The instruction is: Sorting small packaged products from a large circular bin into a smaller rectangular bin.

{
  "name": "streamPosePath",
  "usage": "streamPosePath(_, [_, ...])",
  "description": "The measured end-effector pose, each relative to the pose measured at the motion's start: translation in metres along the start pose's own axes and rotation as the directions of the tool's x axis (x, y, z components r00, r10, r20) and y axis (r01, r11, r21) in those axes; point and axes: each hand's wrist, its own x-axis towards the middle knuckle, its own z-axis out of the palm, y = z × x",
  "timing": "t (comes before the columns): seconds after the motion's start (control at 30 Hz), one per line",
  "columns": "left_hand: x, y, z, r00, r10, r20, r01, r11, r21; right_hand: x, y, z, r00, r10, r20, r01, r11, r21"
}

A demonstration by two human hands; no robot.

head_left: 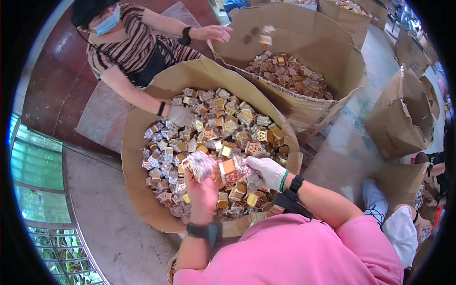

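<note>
My bare left hand point(204, 194) is closed around a small house-shaped piece point(201, 166), its pattern smeared by motion. Beside it, my right hand point(270, 173), in a white knit glove, grips another small house-shaped piece point(232, 172) with red-and-white dotted sides and a golden-brown face. The two pieces are close together, and I cannot tell if they touch. Both hands are over a large round cardboard bin point(135, 190), heaped with similar pieces point(228, 128), many in clear or patterned wrap, some showing gold or brown faces.
Across the bin, a masked co-worker point(128, 42) reaches a gloved hand point(180, 115) into the heap; their bare hand point(213, 33) is stretched toward a second bin point(327, 33). Blurred pieces point(267, 36) are in mid-air above it. More cardboard boxes point(396, 118) and a person's arm are at right.
</note>
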Motion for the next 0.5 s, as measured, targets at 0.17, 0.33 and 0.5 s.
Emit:
streamPosePath(0.17, [0.018, -0.031, -0.014, 0.907, 0.272, -0.323, -0.243, 0.961, 0.129, -0.002, 0.014, 0.028, 0.993, -0.045, -0.112, 0.038, 0.997, -0.066])
streamPosePath(0.33, [0.023, -0.036, -0.016, 0.852, 0.369, -0.371, -0.32, 0.928, 0.19, -0.001, 0.031, 0.034, 0.983, -0.087, -0.159, 0.019, 0.923, -0.385])
streamPosePath(0.5, [0.025, -0.04, -0.026, 0.923, 0.168, -0.346, -0.173, 0.985, 0.019, -0.015, 0.016, 0.051, 0.966, -0.234, -0.106, 0.132, 0.806, -0.576])
